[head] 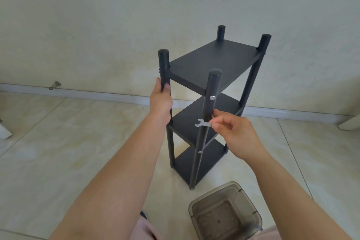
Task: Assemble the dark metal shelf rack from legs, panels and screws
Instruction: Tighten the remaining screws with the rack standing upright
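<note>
Standing upright on the floor, the shelf rack point(212, 91) was steadied by the left hand point(161, 99), its grip wrapped round the near-left leg point(164, 68). The right hand point(231, 130) pinched a small flat wrench point(202, 123) beside the front leg point(209, 115). That thin tool could slip off the screw point(212, 97) if angled badly. A clear bin point(226, 214) sat near.

Down at the bottom edge, a smoky see-through plastic bin point(225, 213) sits on the pale tiled floor point(58, 142). Far left, a small metal fitting point(55, 85) hangs low on the cream wall point(136, 6), just above the white baseboard point(97, 95).
</note>
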